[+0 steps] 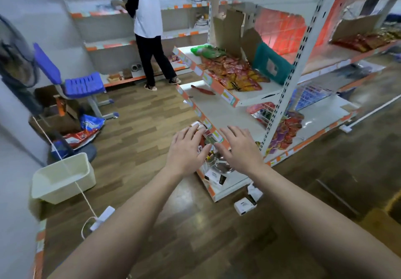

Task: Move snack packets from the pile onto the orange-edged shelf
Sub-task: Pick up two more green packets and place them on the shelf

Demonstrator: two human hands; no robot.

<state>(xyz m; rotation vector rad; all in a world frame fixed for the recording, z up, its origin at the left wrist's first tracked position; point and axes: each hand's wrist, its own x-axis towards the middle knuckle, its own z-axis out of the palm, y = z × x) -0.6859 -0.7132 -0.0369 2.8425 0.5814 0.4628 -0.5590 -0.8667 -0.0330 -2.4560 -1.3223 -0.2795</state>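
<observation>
Head view, looking down past two bare forearms at a white metal shop rack on a wood-pattern floor.

The left hand and right hand are close together but not touching, both at the front lip of the orange-edged shelf. The left hand's fingers lie spread over a red and white snack packet, which pokes out past the fingertips at the shelf's edge strip. Whether the hand grips it or only rests on it cannot be told. The right hand is flat, with straight fingers reaching onto the shelf and holding nothing.

Just below and between the hands, on the bottom shelf, lies the pile of mixed packets, partly hidden by the hands. Further back on the orange-edged shelf rests a single long red packet. On the shelf above it sits a heap of red and yellow packets, beside a teal card and torn cardboard.

On the floor to the left stand a cream plastic bin and a blue chair, with a white power strip nearer the camera. A small white box lies near the rack's base. In the background another person stands facing wall shelves.
</observation>
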